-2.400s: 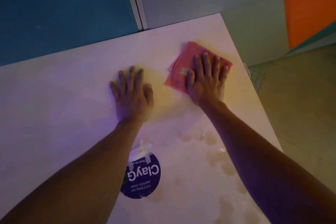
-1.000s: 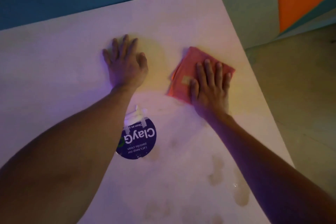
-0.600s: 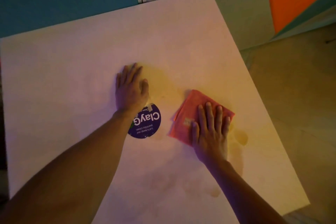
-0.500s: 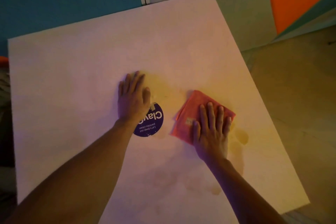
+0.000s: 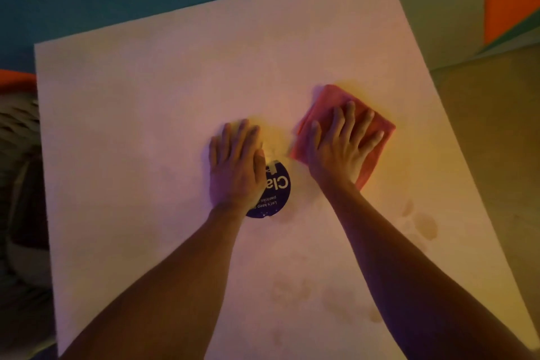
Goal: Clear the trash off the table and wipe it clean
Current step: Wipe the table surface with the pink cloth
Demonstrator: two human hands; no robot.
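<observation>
Your cloth looks soft and matt; the table is smooth, pale, matt; the sticker slightly glossy.

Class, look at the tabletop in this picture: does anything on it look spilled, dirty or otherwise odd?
Yes. Brownish stains mark the table near its right edge, with fainter ones nearer the person, beyond where the right hand presses the cloth. The left hand partly covers a purple sticker.
</observation>
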